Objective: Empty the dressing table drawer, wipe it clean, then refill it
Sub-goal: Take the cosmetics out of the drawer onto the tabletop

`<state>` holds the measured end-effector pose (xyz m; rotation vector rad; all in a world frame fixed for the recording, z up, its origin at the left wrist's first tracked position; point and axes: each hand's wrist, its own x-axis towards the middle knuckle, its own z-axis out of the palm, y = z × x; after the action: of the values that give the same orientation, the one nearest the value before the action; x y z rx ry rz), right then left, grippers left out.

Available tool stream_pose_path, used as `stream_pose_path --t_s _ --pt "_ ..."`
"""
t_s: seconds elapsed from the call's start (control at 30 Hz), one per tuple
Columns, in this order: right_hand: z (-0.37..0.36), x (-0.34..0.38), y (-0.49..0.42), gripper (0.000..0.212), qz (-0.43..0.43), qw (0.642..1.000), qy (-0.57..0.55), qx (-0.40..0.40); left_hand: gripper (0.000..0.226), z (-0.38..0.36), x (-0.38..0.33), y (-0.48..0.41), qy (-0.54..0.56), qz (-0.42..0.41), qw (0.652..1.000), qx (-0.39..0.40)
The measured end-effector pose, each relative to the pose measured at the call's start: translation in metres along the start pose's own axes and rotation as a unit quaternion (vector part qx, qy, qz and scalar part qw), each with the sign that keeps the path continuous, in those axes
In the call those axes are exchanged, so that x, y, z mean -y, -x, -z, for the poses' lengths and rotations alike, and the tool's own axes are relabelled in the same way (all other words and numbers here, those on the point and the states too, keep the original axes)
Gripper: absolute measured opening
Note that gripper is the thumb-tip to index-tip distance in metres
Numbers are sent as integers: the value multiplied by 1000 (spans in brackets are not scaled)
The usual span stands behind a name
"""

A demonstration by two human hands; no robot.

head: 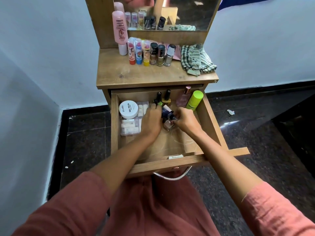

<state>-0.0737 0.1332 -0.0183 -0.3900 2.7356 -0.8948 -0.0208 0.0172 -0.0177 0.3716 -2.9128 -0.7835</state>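
**Drawer**: pulled open at six o'clock of the dressing table, still partly full.

**Left hand**: palm down mid-drawer, fingers curled among the bottles, tips at a green polish bottle. I cannot tell whether it has a grip.

**Right hand**: fingertips pinch the dark cap of a pale pink polish bottle lying at the drawer's centre.

**Remaining inside:** white jar at nine o'clock, yellow polish bottle at twelve, perfume and lime-green bottle at one.

**Tabletop**, beyond: lipsticks, pink tube, and a checked cloth crumpled at two o'clock.

**Judged status:** emptying looks about half done. Wiping and refilling are outstanding.
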Motion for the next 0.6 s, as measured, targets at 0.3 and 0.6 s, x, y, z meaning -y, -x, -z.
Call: stream_pose_path --t_s 0.3,0.6 --pt "7 10 -3 20 15 997 -46 -63 23 -1 2 -11 67 123 990 10" --pt "0 30 -13 16 -31 985 -144 -90 18 7 2 -6 130 151 980 8"
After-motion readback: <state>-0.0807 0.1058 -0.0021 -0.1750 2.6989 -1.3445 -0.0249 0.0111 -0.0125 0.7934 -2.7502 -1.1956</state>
